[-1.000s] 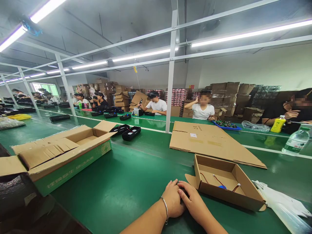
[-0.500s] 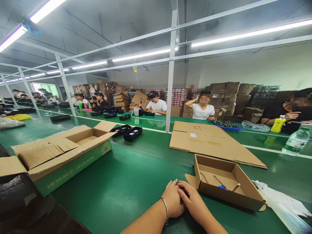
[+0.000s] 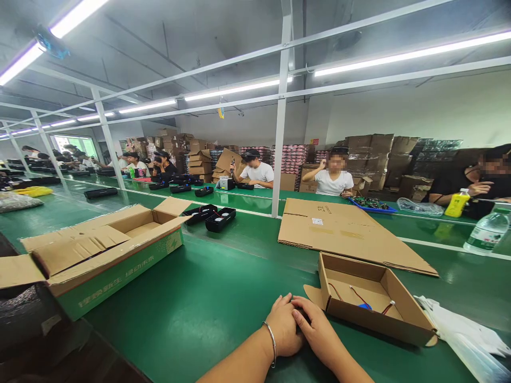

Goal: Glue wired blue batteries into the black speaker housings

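Observation:
My left hand (image 3: pixel 284 325), with a silver bangle (image 3: pixel 270 340) at its wrist, rests near the front edge of the green work surface (image 3: pixel 191 308). Against it lies my right hand (image 3: pixel 315 325), its fingers folded over the left. Both are loosely closed together and no object shows in them; the space between the palms is hidden. Just right of them stands a shallow open cardboard box (image 3: pixel 375 319). Inside are a few thin red and black wires with white connectors (image 3: pixel 389 306) and a small blue piece (image 3: pixel 364 306).
At left is a long open carton (image 3: pixel 120 276) with green sides. Black plastic housings (image 3: pixel 221 219) sit beyond it. A flattened cardboard sheet (image 3: pixel 347 234) lies behind the small box, white plastic bags (image 3: pixel 467 330) at right. A metal post (image 3: pixel 280 133) rises midway; co-workers sit opposite.
My hands stay folded in the same place. The co-worker opposite has moved a raised hand from the head to lower and farther forward. The nearer black housings appear slightly farther right.

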A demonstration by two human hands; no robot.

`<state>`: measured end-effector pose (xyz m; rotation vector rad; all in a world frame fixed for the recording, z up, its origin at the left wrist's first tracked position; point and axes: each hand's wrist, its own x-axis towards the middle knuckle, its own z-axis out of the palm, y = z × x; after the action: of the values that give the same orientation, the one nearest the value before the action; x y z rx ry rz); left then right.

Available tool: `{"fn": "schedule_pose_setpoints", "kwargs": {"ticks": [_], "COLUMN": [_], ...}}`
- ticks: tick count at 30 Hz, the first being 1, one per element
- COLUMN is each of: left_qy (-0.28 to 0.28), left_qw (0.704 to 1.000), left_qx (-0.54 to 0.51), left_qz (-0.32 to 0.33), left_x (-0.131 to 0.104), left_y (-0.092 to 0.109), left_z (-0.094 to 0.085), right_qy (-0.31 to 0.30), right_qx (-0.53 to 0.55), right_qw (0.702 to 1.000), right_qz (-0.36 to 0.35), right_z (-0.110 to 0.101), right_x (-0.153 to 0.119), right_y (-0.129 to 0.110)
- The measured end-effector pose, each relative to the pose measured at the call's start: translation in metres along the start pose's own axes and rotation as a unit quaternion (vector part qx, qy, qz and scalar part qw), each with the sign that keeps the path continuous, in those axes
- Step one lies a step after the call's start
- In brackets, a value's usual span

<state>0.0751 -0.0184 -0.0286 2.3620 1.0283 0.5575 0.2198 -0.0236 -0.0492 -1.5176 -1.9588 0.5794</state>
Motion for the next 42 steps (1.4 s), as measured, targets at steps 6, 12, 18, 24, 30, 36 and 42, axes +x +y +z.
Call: {"fn": "schedule_pose_setpoints", "kwargs": {"ticks": [6,12,18,24,30,36,42], "left_qy": [-0.002,-0.002,-0.003,-0.005,-0.007,-0.004,-0.008], "left_qw": [1.0,1.0,1.0,1.0,1.0,1.0,1.0], "left_qx": [-0.002,-0.001,-0.003,-0.001,-0.004,-0.005,-0.004], "left_qz": [-0.004,0.001,-0.007,-0.012,-0.009,-0.006,0.0], "left_x": [0.0004,0.0004,0.001,0.0003,0.0001,-0.0002,0.0003], "left_y": [-0.0036,-0.0016,-0.002,-0.0029,-0.0019,-0.0009,0.0003], "left_z": [0.0031,0.0017,0.0016,0.0031,0.0013,0.0007,-0.0008], "right_qy": [-0.002,-0.006,-0.002,0.001,0.001,-0.006,-0.004], "right_qx": [0.001,-0.003,0.001,0.008,0.004,-0.002,-0.002], "right_qw": [1.0,1.0,1.0,1.0,1.0,1.0,1.0], "right_qz": [-0.003,0.003,0.0,0.0,0.004,0.007,0.006], "right_z": [0.0002,-0.002,-0.0023,-0.0016,-0.001,-0.0017,-0.0013], "right_x": [0.0008,0.0004,0.0,0.0001,0.0,-0.0007,-0.0007], "right_y": [-0.0009,-0.0034,-0.0027,-0.0027,-0.0013,-0.0029,-0.0027]}}
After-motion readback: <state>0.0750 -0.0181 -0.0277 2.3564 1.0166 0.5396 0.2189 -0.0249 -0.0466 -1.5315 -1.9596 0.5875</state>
